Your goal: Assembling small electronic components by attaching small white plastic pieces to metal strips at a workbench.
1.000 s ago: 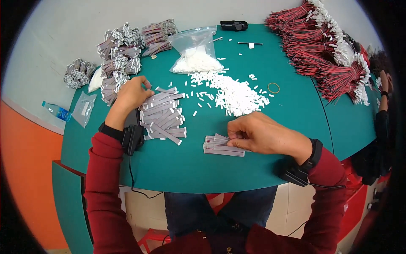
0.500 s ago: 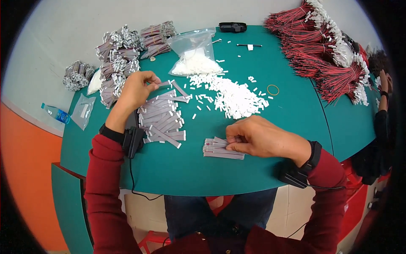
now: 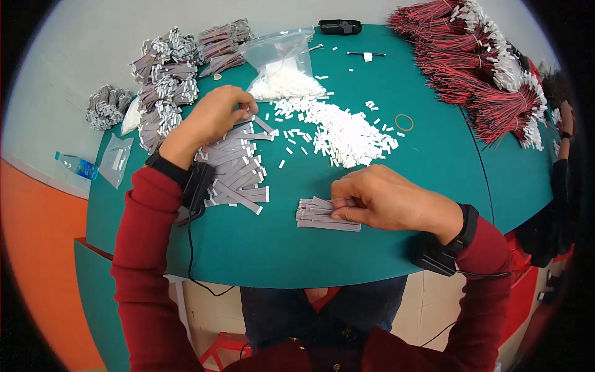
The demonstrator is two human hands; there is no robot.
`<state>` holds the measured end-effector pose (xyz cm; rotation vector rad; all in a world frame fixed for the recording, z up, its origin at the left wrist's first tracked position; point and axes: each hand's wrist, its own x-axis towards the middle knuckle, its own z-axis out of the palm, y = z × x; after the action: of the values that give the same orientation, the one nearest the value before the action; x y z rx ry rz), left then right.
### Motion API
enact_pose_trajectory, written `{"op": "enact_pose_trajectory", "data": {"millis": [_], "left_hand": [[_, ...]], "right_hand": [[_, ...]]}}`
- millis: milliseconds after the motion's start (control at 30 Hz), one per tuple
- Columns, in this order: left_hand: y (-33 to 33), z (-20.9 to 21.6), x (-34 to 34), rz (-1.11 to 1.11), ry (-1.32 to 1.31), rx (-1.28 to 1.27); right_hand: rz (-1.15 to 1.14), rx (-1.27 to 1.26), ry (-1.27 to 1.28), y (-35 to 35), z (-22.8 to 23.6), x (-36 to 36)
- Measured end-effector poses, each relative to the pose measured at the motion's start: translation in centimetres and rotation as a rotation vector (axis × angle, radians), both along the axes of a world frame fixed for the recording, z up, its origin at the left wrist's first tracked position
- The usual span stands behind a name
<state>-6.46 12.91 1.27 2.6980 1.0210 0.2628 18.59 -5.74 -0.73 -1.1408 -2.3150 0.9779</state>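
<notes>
My left hand (image 3: 218, 115) reaches to the far end of a loose heap of flat grey ribbon cables (image 3: 232, 166) with white end connectors. Its thumb and fingertips are closed at the white end of one cable, partly covered by the fingers. On the near side of the table, my right hand (image 3: 387, 199) curls its thumb and fingers around the right end of a neat stack of ribbon cables (image 3: 325, 224). The white ends of that stack line up at the left, and the palm hides part of its right end.
Loose white connectors (image 3: 350, 141) are spread mid-table beside a clear bag of connectors (image 3: 286, 80). Bundled grey cables (image 3: 164, 84) fill the far left; red-black wire bundles (image 3: 455, 68) the far right. A rubber band (image 3: 404, 122) lies nearby. Another person's arm (image 3: 563, 146) shows at right.
My left hand has moved right and slightly away from me, its fingertips now over the white end of a cable. My right hand stays on the stack. The whole view has shifted slightly.
</notes>
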Motion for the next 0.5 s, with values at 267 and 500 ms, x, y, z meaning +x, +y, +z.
{"op": "enact_pose_trajectory", "data": {"millis": [267, 500], "left_hand": [[0.80, -0.09, 0.75, -0.034, 0.182, 0.122], [0.65, -0.32, 1.03, -0.119, 0.198, 0.192]], "right_hand": [[-0.005, -0.017, 0.016, -0.02, 0.08, -0.06], [0.003, 0.000, 0.018, -0.03, -0.06, 0.10]]}}
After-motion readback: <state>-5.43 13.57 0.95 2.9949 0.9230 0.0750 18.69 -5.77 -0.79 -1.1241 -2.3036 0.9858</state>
